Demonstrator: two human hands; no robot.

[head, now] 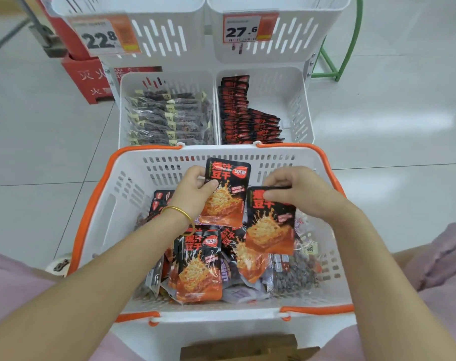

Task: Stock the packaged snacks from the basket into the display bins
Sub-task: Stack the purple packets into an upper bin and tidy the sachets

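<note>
The step in hand looks like lifting matching packets out of the basket at mid-frame.

At upper left, a red box bears white characters, partly hidden; "灭火" is legible. A price tag reads 22.8 above the left display bin, which holds clear packs of dark snacks.

The left hand pinches one black-and-red packet by its left edge, printed 爆汁豆干. The right display bin, under a tag reading 27.6, holds the same black-and-red packs in rows, with bare space on its right side.

The right hand grips a second packet by its top.

Next, both packets probably need carrying up-frame over the basket rim and standing upright in that space.
</note>
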